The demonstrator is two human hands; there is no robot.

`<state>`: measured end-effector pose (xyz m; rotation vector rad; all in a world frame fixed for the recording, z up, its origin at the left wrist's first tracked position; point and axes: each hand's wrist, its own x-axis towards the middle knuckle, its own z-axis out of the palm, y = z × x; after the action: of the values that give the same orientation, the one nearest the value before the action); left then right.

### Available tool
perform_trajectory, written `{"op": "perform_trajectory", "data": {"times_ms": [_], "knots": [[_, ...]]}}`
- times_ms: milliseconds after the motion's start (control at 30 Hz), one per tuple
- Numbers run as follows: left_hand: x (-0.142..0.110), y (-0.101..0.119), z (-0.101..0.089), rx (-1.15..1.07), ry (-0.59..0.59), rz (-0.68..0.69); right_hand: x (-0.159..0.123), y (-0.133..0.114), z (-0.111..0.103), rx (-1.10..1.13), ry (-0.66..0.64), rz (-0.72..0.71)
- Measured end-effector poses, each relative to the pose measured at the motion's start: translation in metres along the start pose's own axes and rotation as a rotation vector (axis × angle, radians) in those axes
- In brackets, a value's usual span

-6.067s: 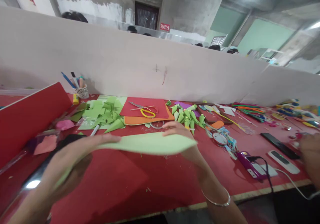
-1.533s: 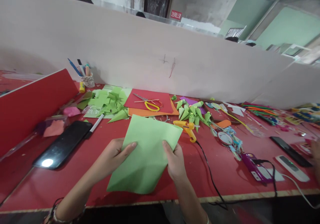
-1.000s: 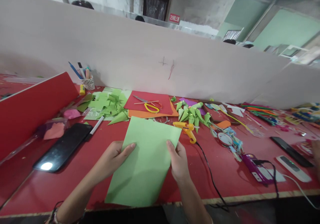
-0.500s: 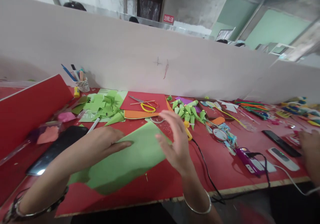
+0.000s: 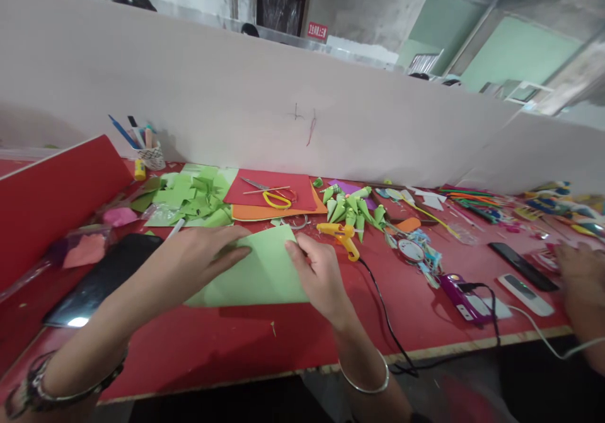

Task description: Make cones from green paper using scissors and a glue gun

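Observation:
A light green sheet of paper hangs tilted over the front of the red table, one edge toward me. My left hand pinches its left side, thumb on the near face. At its right edge my right hand grips it, thumb in front and fingers behind. Just beyond lie scissors with yellow and red handles, on red and orange sheets. A yellow glue gun rests right of the paper, near several rolled green paper cones.
Left are cut green paper pieces, a black phone-like slab, a pen cup and an upright red board. Right are a purple device with a cable, a white device, a black remote-like object and another person's hand.
My right hand has come down from open above the paper to grip its right edge. The paper is lifted and turned more toward me, and the glue gun is now uncovered.

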<state>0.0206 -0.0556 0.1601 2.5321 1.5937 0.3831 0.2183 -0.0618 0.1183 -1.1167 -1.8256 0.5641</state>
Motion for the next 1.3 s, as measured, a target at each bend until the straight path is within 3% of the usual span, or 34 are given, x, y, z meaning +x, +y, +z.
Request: {"op": "perform_trajectory", "data": {"times_ms": [100, 233, 400, 567, 733, 833, 933, 1100, 1300], "knots": [[-0.001, 0.009, 0.005, 0.104, -0.024, -0.008, 0.001, 0.001, 0.001, 0.015, 0.026, 0.009], [-0.001, 0.011, 0.018, 0.216, 0.078, -0.049, 0.001, 0.001, 0.002, 0.030, 0.065, 0.030], [-0.003, 0.004, 0.028, 0.192, 0.110, -0.049, 0.000, 0.004, 0.003, 0.048, 0.151, 0.083], [-0.002, 0.000, 0.032, 0.160, 0.073, -0.095, 0.000, 0.014, 0.002, 0.002, 0.135, 0.108], [0.006, -0.014, 0.053, 0.067, -0.108, -0.089, -0.001, 0.032, 0.004, -0.284, -0.031, 0.109], [0.014, -0.028, 0.077, -0.090, -0.238, 0.001, -0.007, 0.039, 0.009, -0.480, -0.016, 0.059], [0.024, -0.040, 0.104, 0.015, -0.298, -0.021, -0.018, 0.041, 0.015, -0.612, -0.092, -0.008], [0.041, -0.050, 0.134, 0.095, -0.304, -0.044, -0.036, 0.043, 0.033, -0.607, -0.422, -0.094], [0.058, -0.051, 0.142, 0.159, -0.256, -0.053, -0.042, 0.051, 0.058, -0.550, -0.535, -0.099]]}}
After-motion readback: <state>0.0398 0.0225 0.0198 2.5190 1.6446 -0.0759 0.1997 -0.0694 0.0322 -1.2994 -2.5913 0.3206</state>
